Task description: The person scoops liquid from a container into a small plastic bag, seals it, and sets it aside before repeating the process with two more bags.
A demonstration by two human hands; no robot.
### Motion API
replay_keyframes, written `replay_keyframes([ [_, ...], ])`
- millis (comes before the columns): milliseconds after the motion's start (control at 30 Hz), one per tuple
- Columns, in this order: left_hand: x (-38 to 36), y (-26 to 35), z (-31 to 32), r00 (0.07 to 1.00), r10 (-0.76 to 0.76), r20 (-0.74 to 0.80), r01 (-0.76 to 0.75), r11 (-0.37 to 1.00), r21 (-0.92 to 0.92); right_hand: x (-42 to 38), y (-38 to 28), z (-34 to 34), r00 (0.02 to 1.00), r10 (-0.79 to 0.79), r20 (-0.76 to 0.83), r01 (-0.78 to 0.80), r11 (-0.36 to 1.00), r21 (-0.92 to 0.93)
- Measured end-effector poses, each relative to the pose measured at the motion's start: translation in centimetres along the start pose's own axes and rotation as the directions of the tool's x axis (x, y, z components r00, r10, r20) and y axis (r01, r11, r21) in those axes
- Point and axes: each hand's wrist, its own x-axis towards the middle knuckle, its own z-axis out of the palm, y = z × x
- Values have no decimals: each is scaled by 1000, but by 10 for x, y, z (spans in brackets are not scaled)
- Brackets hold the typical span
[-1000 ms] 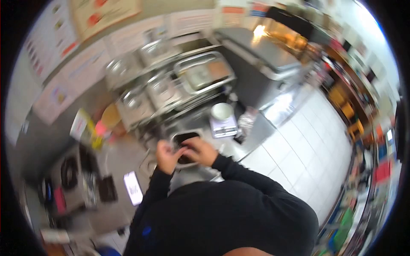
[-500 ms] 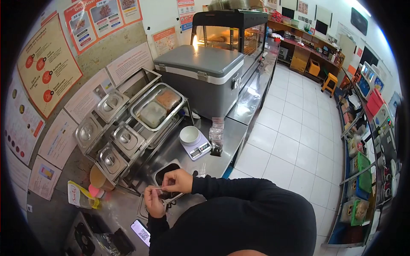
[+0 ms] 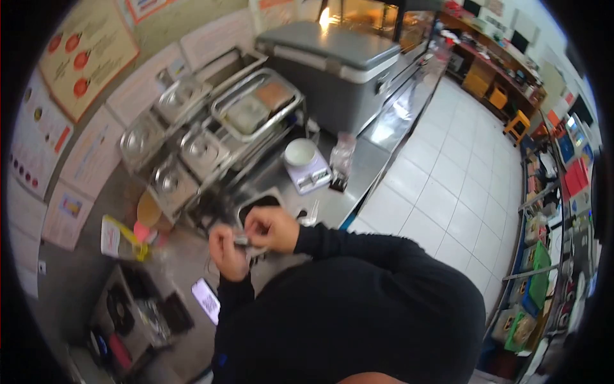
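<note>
Over the steel counter, my left hand (image 3: 228,251) and my right hand (image 3: 273,228) are close together with fingers pinched. Between the fingertips is a small clear plastic bag (image 3: 241,240), blurred and mostly covered by the fingers. Just behind the hands, a steel pan (image 3: 279,194) with a dark inside is set into the counter. Beyond it, a white bowl (image 3: 300,152) sits on a kitchen scale (image 3: 311,175). A stack of filled clear packets (image 3: 343,155) lies to the right of the scale.
A tiered rack holds lidded steel containers (image 3: 203,148) and an open tray (image 3: 220,101). A grey cooler box (image 3: 345,80) stands behind. At left are a phone (image 3: 206,299), a yellow-and-white pouch (image 3: 115,238) and a dark box (image 3: 125,307). White floor tiles (image 3: 441,166) run along the right.
The view has tilted down and shifted, so the scene sits higher and is blurrier. Both hands stay together at the small plastic bag, with the fingers slightly moved.
</note>
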Motion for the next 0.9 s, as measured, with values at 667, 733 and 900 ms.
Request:
replay_keyframes([
  [667,19,12,4,978,-71,196,44,989,143,-2,-14,-37,998,-62,-9,60,990,-129],
  [733,22,16,1,980,-150,130,141,987,79,-4,-12,-52,994,-82,-66,64,970,-236],
  [900,24,-45,-75,976,-163,-143,195,947,255,-16,14,-115,968,-24,-248,-91,893,-440],
])
